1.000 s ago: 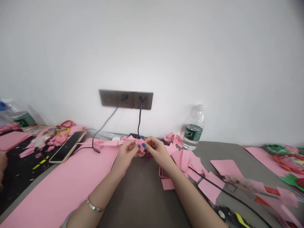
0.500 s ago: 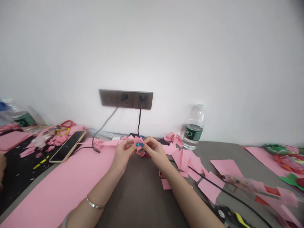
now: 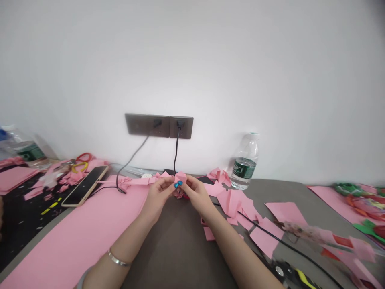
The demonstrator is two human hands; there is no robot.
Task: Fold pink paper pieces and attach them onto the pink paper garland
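Note:
A small folded piece of pink paper (image 3: 181, 176) is pinched between my two hands in the middle of the view. My left hand (image 3: 158, 196) grips its left side, thumb towards me. From the other side my right hand (image 3: 197, 196) holds it, with the two blue-nailed thumbs touching or nearly so. The fingers behind the paper are mostly hidden. Just beyond and below the hands lie crumpled pink pieces, partly covered. A large pink sheet (image 3: 81, 228) spreads under and left of my left forearm.
A phone (image 3: 86, 186) and scissors (image 3: 80, 164) lie at left. A water bottle (image 3: 245, 162) stands by the wall at right. Cut pink papers (image 3: 266, 237) and a black cable (image 3: 288, 243) cover the right side. A yellow-black tool (image 3: 296, 276) sits near the front edge.
The pink paper has turned or been folded between my fingers, now showing a flatter, blockier face. My thumbs have shifted slightly, the right one a little higher. Both hands keep their place.

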